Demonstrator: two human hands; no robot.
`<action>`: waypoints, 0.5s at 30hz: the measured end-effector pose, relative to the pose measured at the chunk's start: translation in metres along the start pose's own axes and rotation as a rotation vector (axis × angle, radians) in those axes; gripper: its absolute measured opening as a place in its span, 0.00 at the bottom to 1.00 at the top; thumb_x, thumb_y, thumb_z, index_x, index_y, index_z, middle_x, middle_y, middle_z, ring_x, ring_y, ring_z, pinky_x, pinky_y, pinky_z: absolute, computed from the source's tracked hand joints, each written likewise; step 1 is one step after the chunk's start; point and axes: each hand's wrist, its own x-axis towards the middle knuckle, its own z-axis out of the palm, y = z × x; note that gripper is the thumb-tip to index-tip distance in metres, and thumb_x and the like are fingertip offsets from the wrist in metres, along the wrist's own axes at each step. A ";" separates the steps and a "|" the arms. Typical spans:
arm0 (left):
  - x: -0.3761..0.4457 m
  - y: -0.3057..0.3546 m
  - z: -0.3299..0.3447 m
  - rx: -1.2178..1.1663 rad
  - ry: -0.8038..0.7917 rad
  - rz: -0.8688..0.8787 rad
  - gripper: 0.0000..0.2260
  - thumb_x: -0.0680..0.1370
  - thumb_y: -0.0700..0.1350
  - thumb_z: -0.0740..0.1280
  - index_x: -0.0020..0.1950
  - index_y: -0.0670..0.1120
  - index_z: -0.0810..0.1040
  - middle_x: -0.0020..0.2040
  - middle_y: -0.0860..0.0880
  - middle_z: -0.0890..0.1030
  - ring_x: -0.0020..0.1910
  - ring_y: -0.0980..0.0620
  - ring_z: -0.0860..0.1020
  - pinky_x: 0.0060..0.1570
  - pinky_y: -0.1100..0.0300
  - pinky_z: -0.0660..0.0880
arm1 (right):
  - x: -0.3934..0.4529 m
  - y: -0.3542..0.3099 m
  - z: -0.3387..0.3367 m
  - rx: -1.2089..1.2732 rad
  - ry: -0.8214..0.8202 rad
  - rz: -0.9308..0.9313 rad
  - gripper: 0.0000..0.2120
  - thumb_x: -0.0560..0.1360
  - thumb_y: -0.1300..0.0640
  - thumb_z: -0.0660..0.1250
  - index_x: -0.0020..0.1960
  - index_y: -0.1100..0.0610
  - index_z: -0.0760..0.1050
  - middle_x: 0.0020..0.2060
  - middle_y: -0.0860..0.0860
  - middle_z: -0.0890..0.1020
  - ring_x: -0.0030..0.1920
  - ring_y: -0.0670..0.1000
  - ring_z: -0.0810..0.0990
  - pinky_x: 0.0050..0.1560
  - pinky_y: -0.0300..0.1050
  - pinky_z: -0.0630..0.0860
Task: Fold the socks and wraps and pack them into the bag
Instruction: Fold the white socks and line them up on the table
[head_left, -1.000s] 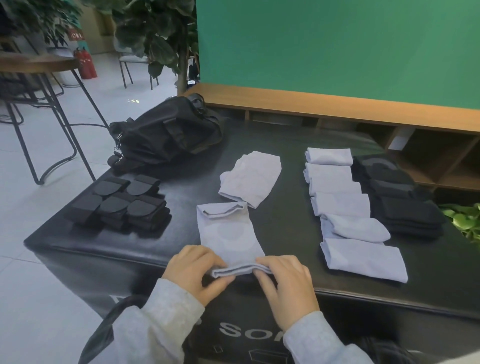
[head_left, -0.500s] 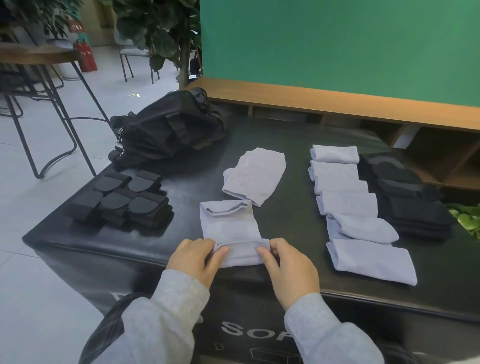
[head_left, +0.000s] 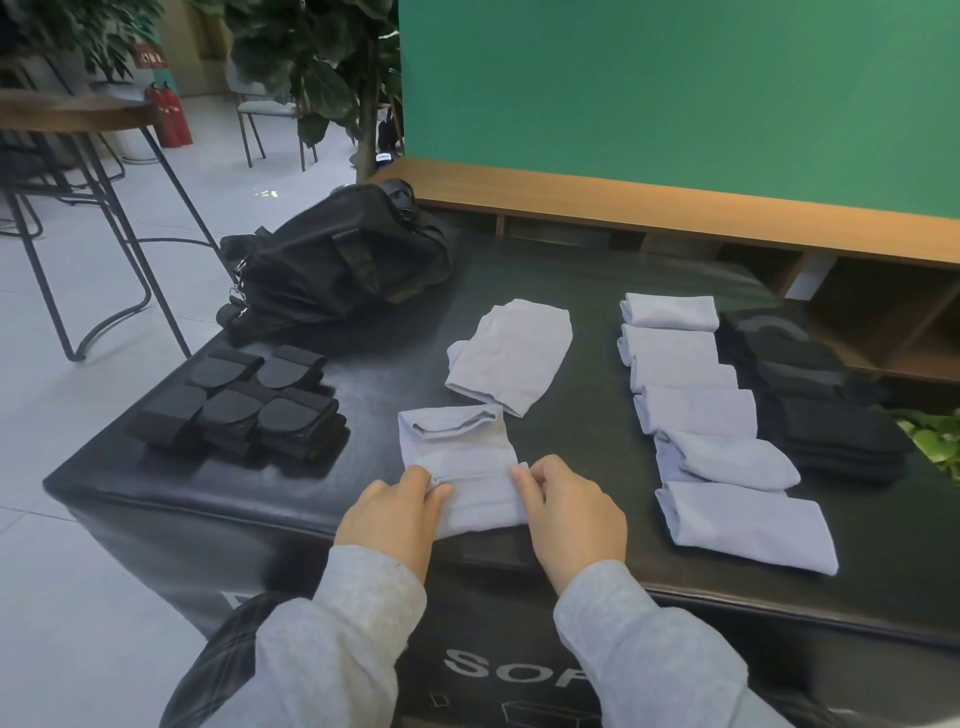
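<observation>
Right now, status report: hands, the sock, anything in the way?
Left hand and right hand both pinch the grey sock, near end folded over. Bag far left. Nothing blocking.

A pale lilac fabric sock (head_left: 457, 457) lay near the front edge of the black counter (head_left: 571, 431), its near end rolled up over itself and its open cuff toward the back. A second pale lilac sock (head_left: 511, 356) lay flat and slanted just behind it. Six folded lilac socks (head_left: 696, 415) ran in a row from the back toward the front edge on the right, beside a row of folded black socks (head_left: 826, 405). Folded black wraps (head_left: 244, 410) sat by the left edge, and the crumpled black fabric bag (head_left: 337, 260) rested at the back left corner.
</observation>
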 end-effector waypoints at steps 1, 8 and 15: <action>0.000 0.001 -0.001 0.004 -0.004 -0.003 0.12 0.81 0.57 0.49 0.48 0.50 0.63 0.36 0.53 0.65 0.39 0.51 0.70 0.37 0.61 0.65 | 0.001 -0.001 0.000 -0.006 0.010 -0.006 0.17 0.80 0.40 0.49 0.47 0.52 0.68 0.40 0.48 0.79 0.41 0.53 0.77 0.41 0.45 0.72; 0.000 0.003 -0.002 -0.003 0.021 -0.020 0.12 0.81 0.55 0.49 0.54 0.49 0.66 0.36 0.53 0.64 0.39 0.53 0.69 0.37 0.63 0.64 | 0.005 -0.004 0.005 -0.065 0.031 -0.065 0.16 0.80 0.41 0.47 0.47 0.51 0.66 0.40 0.46 0.77 0.38 0.53 0.75 0.39 0.44 0.70; -0.004 -0.007 0.005 -0.282 0.266 0.043 0.05 0.76 0.43 0.66 0.48 0.47 0.71 0.47 0.53 0.68 0.42 0.53 0.70 0.39 0.62 0.67 | -0.001 0.008 0.016 0.087 0.186 -0.213 0.05 0.78 0.53 0.61 0.52 0.50 0.73 0.48 0.45 0.71 0.44 0.49 0.74 0.39 0.42 0.72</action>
